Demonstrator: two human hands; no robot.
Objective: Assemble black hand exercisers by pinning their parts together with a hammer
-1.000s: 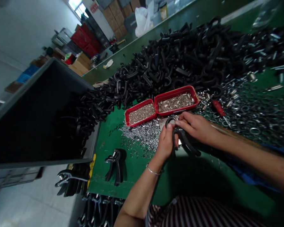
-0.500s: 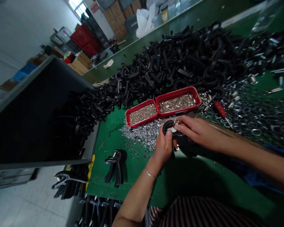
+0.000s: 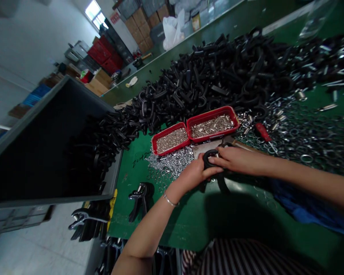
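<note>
A black plastic spring clamp part (image 3: 208, 157) with a curved, hook-like end is between my two hands, over the near side of the metal plate. My left hand (image 3: 193, 173) grips it from the left, fingers wrapped beneath the curve. From the right, my right hand (image 3: 232, 159) pinches the same part, where a bit of shiny metal shows by the fingertips. The lower portion is partly hidden by my fingers. To the left, an assembled black spring clamp (image 3: 139, 200) with a coil spring rests on the green table (image 3: 157, 217).
Beyond my hands are two red trays, one of small metal bits (image 3: 151, 143) and one of pins (image 3: 237, 119). Washers and rings (image 3: 172, 166) lie loose nearby. A red screwdriver (image 3: 263, 131), a heap of black clamp parts (image 3: 212, 80) and a large grey crate (image 3: 74, 198) surround the workspace.
Both hands have shifted slightly with the clamp part, which is now turned differently. My left hand has rotated, its fingers now reaching rightward beneath the curve. The view has shifted a little.
</note>
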